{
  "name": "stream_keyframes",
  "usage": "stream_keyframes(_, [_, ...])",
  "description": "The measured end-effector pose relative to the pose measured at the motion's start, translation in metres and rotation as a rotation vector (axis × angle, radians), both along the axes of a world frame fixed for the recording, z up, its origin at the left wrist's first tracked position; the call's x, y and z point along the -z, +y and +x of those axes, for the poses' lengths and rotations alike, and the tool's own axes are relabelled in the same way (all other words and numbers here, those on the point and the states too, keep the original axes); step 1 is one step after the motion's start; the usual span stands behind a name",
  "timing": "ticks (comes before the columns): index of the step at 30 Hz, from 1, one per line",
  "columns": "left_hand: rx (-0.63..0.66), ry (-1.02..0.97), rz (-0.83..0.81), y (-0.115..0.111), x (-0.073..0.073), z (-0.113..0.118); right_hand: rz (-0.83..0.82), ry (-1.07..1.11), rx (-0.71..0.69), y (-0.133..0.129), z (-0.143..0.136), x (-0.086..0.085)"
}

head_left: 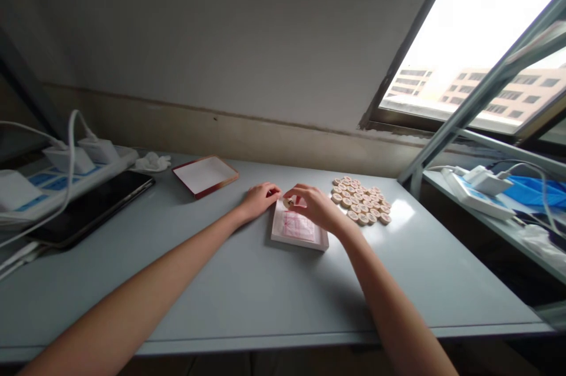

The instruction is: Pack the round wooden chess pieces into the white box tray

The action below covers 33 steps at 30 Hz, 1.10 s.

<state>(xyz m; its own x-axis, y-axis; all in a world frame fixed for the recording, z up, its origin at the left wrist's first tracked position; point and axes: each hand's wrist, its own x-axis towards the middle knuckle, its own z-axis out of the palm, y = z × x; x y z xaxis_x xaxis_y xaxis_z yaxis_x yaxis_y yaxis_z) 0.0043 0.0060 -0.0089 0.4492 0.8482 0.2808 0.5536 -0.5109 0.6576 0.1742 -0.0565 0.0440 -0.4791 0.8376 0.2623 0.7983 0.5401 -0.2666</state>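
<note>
Round piece [288, 203] in right hand [316, 206] over box [297, 242]

The left forearm [177, 267] and right forearm [384, 282] are bare, smooth and slim, each tapering to a narrow wrist. The left hand [259, 200] and right hand [317, 207] are bare too, small and slender; their nails are too small to make out.

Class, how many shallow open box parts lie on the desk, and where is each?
2. One is the white box beneath the right hand, holding a pink-lined sheet. The other, red-sided and empty, lies left of the left hand. Neither is hidden.
</note>
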Motion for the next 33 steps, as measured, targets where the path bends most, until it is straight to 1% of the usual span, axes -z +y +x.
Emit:
stream_keyframes(2, [0.016, 0.003, 0.007, 0.0, 0.0, 0.0, 0.019, -0.017, -0.02, 0.001, -0.011, 0.01])
stream_keyframes(4, [0.022, 0.013, 0.007, 0.001, 0.0, 0.0, 0.044, -0.004, 0.002, 0.002, -0.016, 0.016])
stream_keyframes(6, [0.012, 0.03, 0.002, 0.0, -0.001, 0.0, 0.053, 0.003, 0.028, 0.004, -0.014, 0.015])
stream_keyframes(8, [-0.003, 0.055, 0.004, -0.002, -0.002, 0.001, 0.07, -0.04, 0.072, 0.005, -0.005, 0.009])
stream_keyframes(10, [-0.015, 0.092, 0.014, -0.005, -0.004, 0.001, 0.106, -0.128, 0.185, 0.006, 0.01, 0.003])
stream_keyframes(12, [-0.027, 0.136, 0.029, -0.008, -0.005, 0.002, 0.128, -0.24, 0.376, 0.007, 0.028, 0.0])
stream_keyframes(14, [-0.044, 0.167, 0.039, -0.01, -0.006, 0.003, 0.106, -0.341, 0.537, 0.008, 0.045, 0.001])
stream_keyframes(15, [-0.049, 0.176, 0.041, -0.01, -0.006, 0.003, 0.088, -0.376, 0.586, 0.009, 0.052, 0.003])
stream_keyframes(17, [-0.048, 0.184, 0.039, -0.009, -0.006, 0.003, 0.047, -0.397, 0.622, 0.011, 0.062, 0.007])
stream_keyframes(21, [-0.035, 0.179, 0.039, -0.008, -0.005, 0.002, -0.075, -0.329, 0.611, 0.014, 0.069, 0.007])
stream_keyframes(23, [-0.035, 0.175, 0.045, -0.008, -0.005, 0.002, -0.104, -0.317, 0.601, 0.012, 0.069, 0.004])
stream_keyframes(25, [-0.038, 0.177, 0.049, -0.008, -0.005, 0.003, -0.073, -0.343, 0.606, 0.011, 0.067, 0.001])
stream_keyframes(27, [-0.044, 0.188, 0.049, -0.008, -0.005, 0.002, -0.004, -0.362, 0.613, 0.009, 0.064, -0.002])
stream_keyframes(29, [-0.042, 0.204, 0.047, -0.008, -0.004, 0.002, 0.051, -0.298, 0.594, 0.007, 0.059, -0.008])
stream_keyframes(31, [-0.027, 0.222, 0.044, -0.007, -0.004, 0.001, 0.049, -0.148, 0.506, 0.005, 0.051, -0.013])
stream_keyframes(33, [-0.014, 0.233, 0.047, -0.007, -0.005, 0.001, -0.005, -0.007, 0.34, 0.002, 0.04, -0.018])
